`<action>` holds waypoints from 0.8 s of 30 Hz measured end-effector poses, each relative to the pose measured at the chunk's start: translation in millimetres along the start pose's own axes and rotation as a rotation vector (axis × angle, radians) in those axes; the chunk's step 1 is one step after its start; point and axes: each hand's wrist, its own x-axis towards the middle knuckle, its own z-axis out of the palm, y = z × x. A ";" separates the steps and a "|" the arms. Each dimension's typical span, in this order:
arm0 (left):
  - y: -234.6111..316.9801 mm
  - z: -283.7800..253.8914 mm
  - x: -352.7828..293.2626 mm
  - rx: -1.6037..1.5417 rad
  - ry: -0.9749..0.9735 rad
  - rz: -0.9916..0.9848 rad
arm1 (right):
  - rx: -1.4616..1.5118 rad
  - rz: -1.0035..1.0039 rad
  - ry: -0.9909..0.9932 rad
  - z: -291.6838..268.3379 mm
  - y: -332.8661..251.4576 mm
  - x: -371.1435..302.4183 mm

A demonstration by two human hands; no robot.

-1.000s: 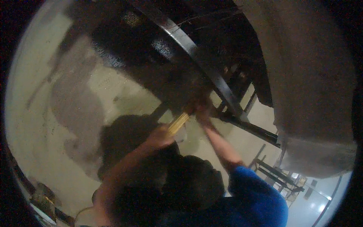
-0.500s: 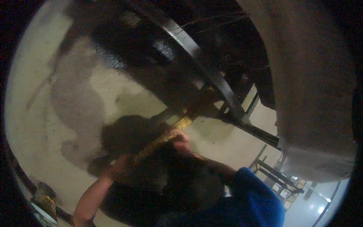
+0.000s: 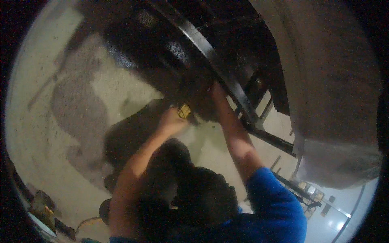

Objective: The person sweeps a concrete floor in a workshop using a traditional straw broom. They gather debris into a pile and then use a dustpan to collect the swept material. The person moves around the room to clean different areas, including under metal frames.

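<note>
My left hand (image 3: 174, 120) is closed around a yellow ribbed bundle (image 3: 184, 111), seen nearly end-on. What the bundle is made of is too dim to tell. To its right, my right hand (image 3: 217, 90) reaches into the shadow beside a curved dark metal bar (image 3: 202, 46). Its fingers are lost in the dark, so whatever they touch does not show.
Pale floor (image 3: 125, 87) with dark wet-looking patches lies to the left. A large grey-brown sheet-like surface (image 3: 332, 81) hangs at the right. A dark frame rail (image 3: 273, 139) crosses below it. Some brownish object (image 3: 42, 206) stands at the lower left.
Both hands have moved up and farther away. The yellow bundle, earlier long and slanted between both hands, now shows only its short end at my left hand. My right hand has left it.
</note>
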 end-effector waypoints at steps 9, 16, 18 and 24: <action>45.2 5.8 6.2 0.150 -0.274 -0.087 | 0.436 0.163 0.020 -53.5 -26.0 -30.0; 33.8 28.4 -19.9 0.301 -0.394 -0.155 | 1.018 0.217 0.123 -55.1 1.2 -74.8; 16.0 4.6 -48.9 0.262 -0.367 -0.134 | 0.749 0.172 0.197 -55.0 -18.3 -96.6; 57.1 -75.9 -157.4 0.460 -0.431 -0.306 | 1.431 0.604 -0.126 -75.3 -99.7 -212.5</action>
